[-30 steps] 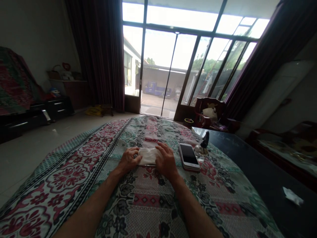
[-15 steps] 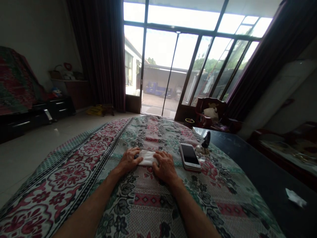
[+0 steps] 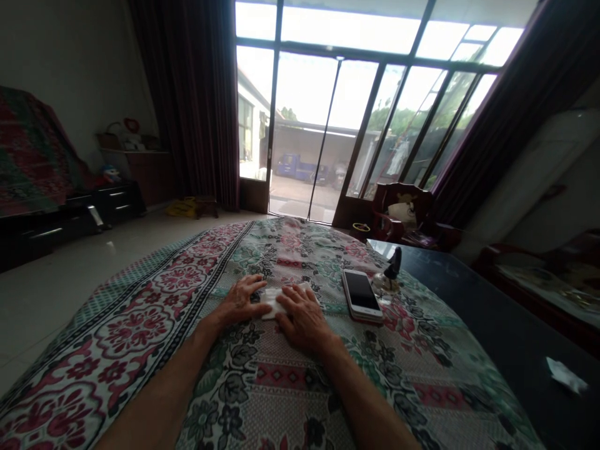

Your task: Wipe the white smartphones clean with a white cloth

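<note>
A small folded white piece (image 3: 270,305), which looks like tissue or thin cloth, lies flat on the patterned tablecloth (image 3: 281,350). My right hand (image 3: 302,315) rests palm down across it, fingers outstretched, covering much of its middle and right part. At its left end is my left hand (image 3: 242,300), with fingers spread and the thumb at the white piece's edge. Whether that thumb presses on it I cannot tell. To the right of my right hand lies a white smartphone (image 3: 362,294), screen up, apparently on top of another flat item.
Behind the phone stands a clear glass-like object with a dark upright top (image 3: 392,265). A dark table (image 3: 469,294) adjoins on the right, with a crumpled white scrap (image 3: 566,375) on it. A wooden armchair (image 3: 403,209) and glass doors (image 3: 304,137) are farther back.
My right hand has slid left over the white piece and now lies flatter on it. The fingers of my left hand have spread and moved slightly off its left end.
</note>
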`<state>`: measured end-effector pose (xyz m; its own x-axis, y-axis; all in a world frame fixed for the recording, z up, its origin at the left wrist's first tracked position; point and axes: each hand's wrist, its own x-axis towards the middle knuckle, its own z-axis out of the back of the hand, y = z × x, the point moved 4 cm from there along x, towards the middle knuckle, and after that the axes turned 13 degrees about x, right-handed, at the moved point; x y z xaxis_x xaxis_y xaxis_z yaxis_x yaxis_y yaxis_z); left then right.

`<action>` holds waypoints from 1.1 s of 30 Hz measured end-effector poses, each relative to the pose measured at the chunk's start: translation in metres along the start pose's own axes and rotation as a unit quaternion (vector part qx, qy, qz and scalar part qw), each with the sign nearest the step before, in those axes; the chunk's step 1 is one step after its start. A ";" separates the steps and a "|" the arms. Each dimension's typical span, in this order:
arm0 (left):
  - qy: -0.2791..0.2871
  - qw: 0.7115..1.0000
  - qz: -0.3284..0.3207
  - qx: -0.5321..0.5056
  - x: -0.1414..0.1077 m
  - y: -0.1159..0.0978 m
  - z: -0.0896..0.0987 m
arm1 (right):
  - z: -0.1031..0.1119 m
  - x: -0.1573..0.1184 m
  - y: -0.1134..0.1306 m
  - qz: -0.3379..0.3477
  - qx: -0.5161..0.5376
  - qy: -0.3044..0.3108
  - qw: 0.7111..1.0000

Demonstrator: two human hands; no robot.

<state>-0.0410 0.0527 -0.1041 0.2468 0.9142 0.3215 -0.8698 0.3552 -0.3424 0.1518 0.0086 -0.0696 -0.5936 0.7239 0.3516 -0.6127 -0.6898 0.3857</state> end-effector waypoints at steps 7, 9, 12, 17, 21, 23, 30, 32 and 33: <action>-0.017 0.997 0.018 -0.069 0.002 0.000 0.011 | 0.007 0.000 -0.014 -0.087 -0.037 -0.071 0.993; 0.012 0.999 0.001 -0.049 0.002 -0.007 0.010 | 0.009 -0.001 -0.014 -0.086 -0.036 -0.086 0.992; 0.041 0.999 -0.012 -0.006 0.002 -0.016 0.005 | 0.011 0.001 -0.008 -0.052 -0.024 -0.078 0.995; 0.075 0.996 -0.002 0.045 0.003 -0.019 -0.004 | 0.005 0.008 -0.003 -0.025 -0.005 -0.009 1.000; 0.084 0.995 -0.008 0.046 0.004 -0.017 -0.005 | -0.001 0.013 -0.002 -0.005 -0.001 0.024 1.000; 0.074 0.997 -0.005 0.035 0.005 -0.016 -0.005 | -0.005 0.016 0.000 -0.001 -0.002 0.020 1.000; 0.060 0.998 -0.002 0.017 0.007 -0.010 -0.007 | -0.009 0.018 0.000 -0.001 -0.001 0.027 1.000; 0.066 0.997 -0.013 0.025 0.007 -0.009 -0.007 | -0.004 0.012 -0.007 -0.018 -0.002 0.026 0.999; 0.071 0.997 -0.016 0.028 0.007 -0.009 -0.007 | -0.001 0.008 -0.011 -0.030 -0.004 0.024 0.999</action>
<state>-0.0287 0.0573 -0.1050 0.3299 0.9223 0.2015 -0.8821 0.3772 -0.2823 0.1532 0.0216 -0.0715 -0.5806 0.7623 0.2860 -0.6516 -0.6456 0.3982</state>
